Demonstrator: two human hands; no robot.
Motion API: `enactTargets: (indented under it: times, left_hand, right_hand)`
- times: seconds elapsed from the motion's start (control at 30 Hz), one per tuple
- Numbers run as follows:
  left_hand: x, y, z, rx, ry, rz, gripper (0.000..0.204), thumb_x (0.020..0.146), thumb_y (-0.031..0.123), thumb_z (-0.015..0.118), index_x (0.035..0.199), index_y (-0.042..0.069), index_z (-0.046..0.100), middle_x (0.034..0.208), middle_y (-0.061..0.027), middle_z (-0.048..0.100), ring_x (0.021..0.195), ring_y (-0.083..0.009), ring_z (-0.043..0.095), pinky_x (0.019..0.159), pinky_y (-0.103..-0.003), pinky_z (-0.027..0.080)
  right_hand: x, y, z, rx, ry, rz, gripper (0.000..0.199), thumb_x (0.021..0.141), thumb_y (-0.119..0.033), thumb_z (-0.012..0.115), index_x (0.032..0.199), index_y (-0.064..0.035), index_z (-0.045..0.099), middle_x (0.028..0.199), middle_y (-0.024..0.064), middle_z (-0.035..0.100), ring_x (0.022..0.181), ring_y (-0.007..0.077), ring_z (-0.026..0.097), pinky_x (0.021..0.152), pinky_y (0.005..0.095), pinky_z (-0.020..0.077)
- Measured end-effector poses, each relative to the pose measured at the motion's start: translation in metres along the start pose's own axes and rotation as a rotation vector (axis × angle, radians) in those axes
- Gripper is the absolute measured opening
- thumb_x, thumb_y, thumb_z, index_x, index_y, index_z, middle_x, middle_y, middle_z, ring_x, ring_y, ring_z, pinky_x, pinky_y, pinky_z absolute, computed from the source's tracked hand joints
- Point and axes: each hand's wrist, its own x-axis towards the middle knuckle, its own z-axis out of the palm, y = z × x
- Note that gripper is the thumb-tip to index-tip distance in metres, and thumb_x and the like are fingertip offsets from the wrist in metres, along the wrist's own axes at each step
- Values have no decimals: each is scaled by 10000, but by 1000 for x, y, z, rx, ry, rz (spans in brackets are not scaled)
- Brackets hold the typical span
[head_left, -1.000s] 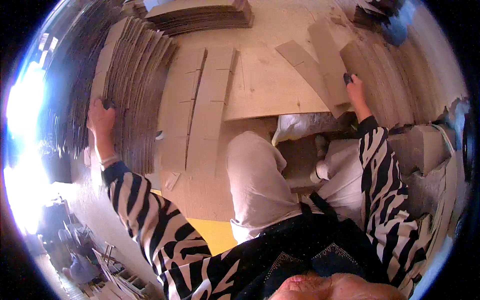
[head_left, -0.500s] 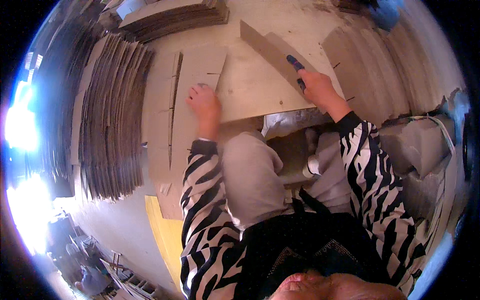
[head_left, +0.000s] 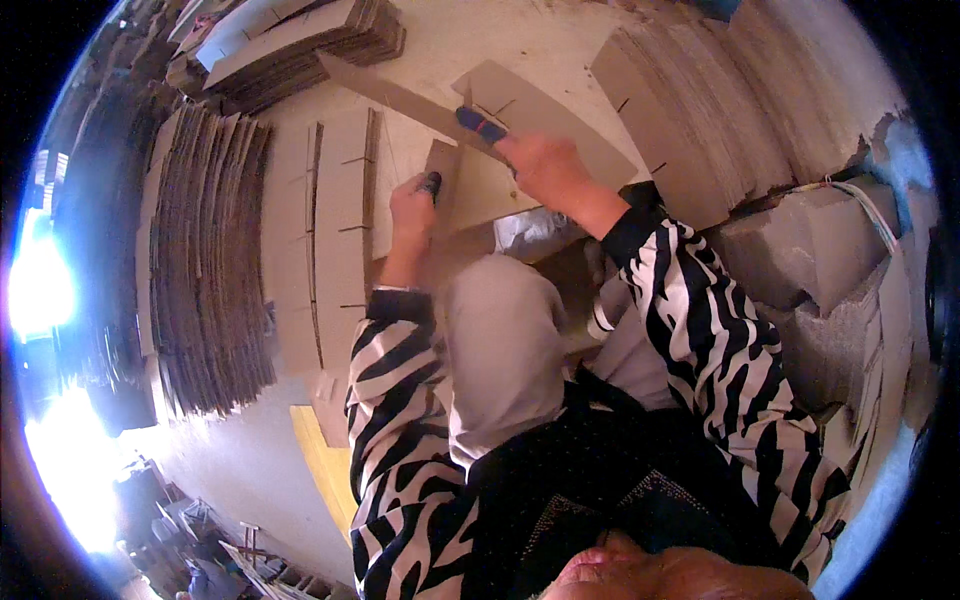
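My left hand [head_left: 411, 215] is closed on a narrow cardboard strip [head_left: 440, 175] raised near the table's front edge, its dark-covered thumb against the strip. Farther right, my right hand [head_left: 550, 172] grips a longer cardboard strip [head_left: 385, 92] tilted up toward the far left. A dark blue cover wraps one finger of that hand. The two strips cross close together between my hands; whether they interlock I cannot make out. Just beyond my right hand, a flat cardboard piece [head_left: 560, 112] with a slit lies on the table [head_left: 440, 40].
Slit cardboard strips [head_left: 340, 200] lie left of my left hand. A tall stack of cardboard sheets [head_left: 205, 260] stands farther left, another stack [head_left: 310, 50] at the back left. Layered cardboard pieces [head_left: 690, 120] fill the right side. A white bag [head_left: 535, 232] shows under the table edge.
My right hand has moved left with its strip, toward my left hand. My left hand, earlier resting on flat cardboard, now grips a raised strip. The whole view has shifted slightly.
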Motion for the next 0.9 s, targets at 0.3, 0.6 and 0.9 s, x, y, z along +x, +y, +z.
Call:
enactTargets:
  times: [0.3,0.6,0.9]
  left_hand:
    - [10,-2,12,112,-59,97,237,832,175,601,902,-34,689,668,-79,607,633,-161,523,602,-321,432]
    - [1,18,-13,657,-186,377,337,826,211,544,1035,-38,635,1050,-154,629,968,-256,601,817,-354,476]
    - [16,-19,-81,1583,348,338,372,763,210,643,1079,16,623,1301,-176,498,1213,-342,458,902,-471,406]
  right_hand:
    - [2,21,8,-81,-112,-51,203,846,-147,559,1044,-149,605,788,112,645,729,299,663,577,447,513]
    - [1,20,11,15,-172,78,352,741,-54,590,1083,-139,583,839,133,656,804,370,637,650,501,481]
    - [3,22,0,-32,-304,122,374,718,-30,579,1085,-98,566,851,165,654,839,376,636,673,518,478]
